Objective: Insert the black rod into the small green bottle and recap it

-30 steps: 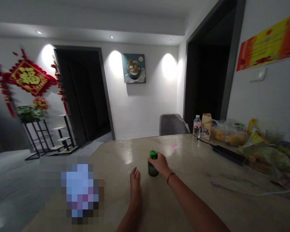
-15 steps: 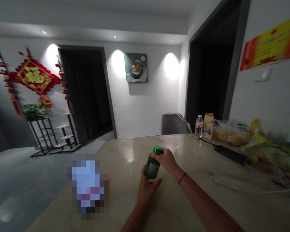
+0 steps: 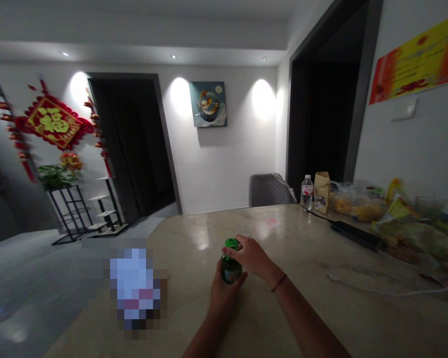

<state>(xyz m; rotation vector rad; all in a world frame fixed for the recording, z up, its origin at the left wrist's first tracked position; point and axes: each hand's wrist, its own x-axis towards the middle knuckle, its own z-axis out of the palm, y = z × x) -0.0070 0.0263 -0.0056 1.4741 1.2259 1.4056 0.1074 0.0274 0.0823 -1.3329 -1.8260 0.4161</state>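
A small dark green bottle (image 3: 231, 274) with a pale label stands between my hands above the table, tilted slightly if at all. My left hand (image 3: 224, 294) is wrapped round its lower part, the thumb on the right side. From the right, my right hand (image 3: 253, 256) grips the shiny green cap (image 3: 231, 243) between thumb and fingers. Part of the label is covered by my left hand. Whether the bottle's base touches the table (image 3: 283, 313) cannot be made out.
A blurred-out light blue item (image 3: 134, 278) lies on the left of the table. Along the right stand a water bottle (image 3: 306, 191), a paper bag (image 3: 321, 193), plastic bags of food (image 3: 358, 204), a black power strip (image 3: 355, 235) and a white cable (image 3: 377, 293). A grey chair (image 3: 269, 190) is behind.
The bottle has come down and a little left, standing more upright. My left hand has closed round its lower part, and my right hand has stayed on the cap.
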